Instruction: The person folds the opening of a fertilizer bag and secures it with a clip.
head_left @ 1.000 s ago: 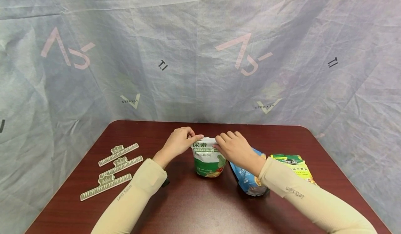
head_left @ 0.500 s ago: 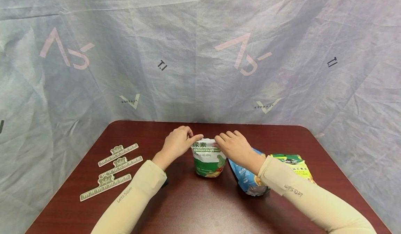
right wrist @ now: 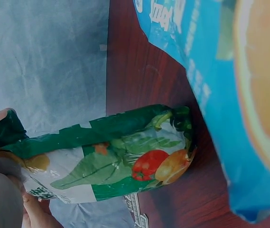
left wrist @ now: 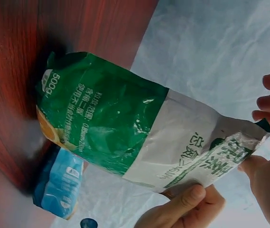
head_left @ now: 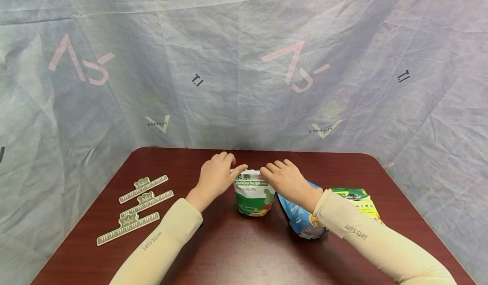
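Both palms angle inward: the left hand (head_left: 215, 175) and right hand (head_left: 284, 178) each pinch the top of the green-and-white bag (head_left: 253, 201) between them. Beneath the right wrist is a blue bag (head_left: 299, 217); the right sleeve (head_left: 366, 236) partly hides a yellow bag (head_left: 364, 204). Left of the left hand lie three clips (head_left: 147, 201).
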Demonstrator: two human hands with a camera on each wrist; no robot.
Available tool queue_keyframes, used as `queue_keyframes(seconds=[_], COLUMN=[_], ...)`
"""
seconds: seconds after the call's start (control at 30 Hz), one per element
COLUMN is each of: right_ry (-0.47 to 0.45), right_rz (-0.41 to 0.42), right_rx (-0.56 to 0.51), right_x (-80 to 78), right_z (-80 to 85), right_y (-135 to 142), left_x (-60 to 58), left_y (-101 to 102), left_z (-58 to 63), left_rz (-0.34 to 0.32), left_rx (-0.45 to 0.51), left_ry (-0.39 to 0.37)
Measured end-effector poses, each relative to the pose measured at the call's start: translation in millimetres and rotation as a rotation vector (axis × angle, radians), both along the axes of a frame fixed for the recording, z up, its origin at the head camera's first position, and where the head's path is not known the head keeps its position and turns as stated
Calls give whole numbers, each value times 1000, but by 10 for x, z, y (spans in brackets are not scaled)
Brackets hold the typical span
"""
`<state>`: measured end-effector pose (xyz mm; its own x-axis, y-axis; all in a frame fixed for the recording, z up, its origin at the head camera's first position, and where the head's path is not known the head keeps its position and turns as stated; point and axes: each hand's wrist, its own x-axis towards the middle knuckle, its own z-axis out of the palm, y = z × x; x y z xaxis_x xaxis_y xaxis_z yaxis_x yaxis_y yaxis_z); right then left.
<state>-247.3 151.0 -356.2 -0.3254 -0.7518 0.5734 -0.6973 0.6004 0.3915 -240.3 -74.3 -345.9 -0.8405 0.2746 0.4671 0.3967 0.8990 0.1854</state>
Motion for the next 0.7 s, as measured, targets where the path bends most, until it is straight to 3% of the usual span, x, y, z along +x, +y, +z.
queue_keyframes(seconds=[0.33, 0.53, 0.7], right_ry=[-6, 0, 16], right_rz=[3, 5, 9], right_rx=[22, 19, 9], right_x=[14, 9, 1], right_z=[4, -9, -17], right_y=[12, 20, 23], left_x=[-39, -72, -87], left_y=[16, 31, 53], left_z=[-108, -156, -188], left_rz=[-173, -267, -308], left_rx=[-83, -162, -246], left_ry=[376, 550, 665])
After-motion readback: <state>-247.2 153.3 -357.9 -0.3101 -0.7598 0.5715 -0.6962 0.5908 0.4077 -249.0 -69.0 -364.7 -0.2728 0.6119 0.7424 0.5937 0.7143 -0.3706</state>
